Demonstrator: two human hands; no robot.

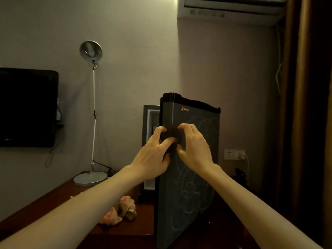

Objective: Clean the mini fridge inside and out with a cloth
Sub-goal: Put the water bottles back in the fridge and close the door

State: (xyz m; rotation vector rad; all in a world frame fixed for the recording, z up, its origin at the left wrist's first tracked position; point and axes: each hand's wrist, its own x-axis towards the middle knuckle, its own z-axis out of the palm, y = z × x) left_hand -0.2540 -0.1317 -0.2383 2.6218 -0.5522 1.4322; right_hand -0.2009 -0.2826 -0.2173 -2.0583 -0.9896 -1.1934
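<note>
**Both hands at the open fridge door**

Head view: the mini fridge point(150, 112) stands toward the desk's point(133, 227) right end, against the wall. Its door point(190, 186) is swung wide open toward the camera, so the grey front with its pale swirl pattern faces right and the free edge points at the viewer.

The left hand point(152, 155) grips that free edge at mid-height, fingers curled round it and thumb lying on the front face. The right hand point(195, 146) sits just beside it on the door front, fingers bent with the tips on the panel. A darker patch lies between the two hands. Whether it is something the right hand pinches cannot be told in this dim light.

A crumpled pink-patterned cloth point(120, 211) lies on the desk near its front edge, left of the door and below the left forearm, in neither hand.

A floor-style lamp point(90, 178) stands at the desk's back edge, left of the fridge. A television point(27, 106) hangs on the wall at far left, an air conditioner point(231, 9) is mounted at upper right, a curtain point(309, 105) runs down the right side, and a wall socket point(234, 154) shows just right of the door.
</note>
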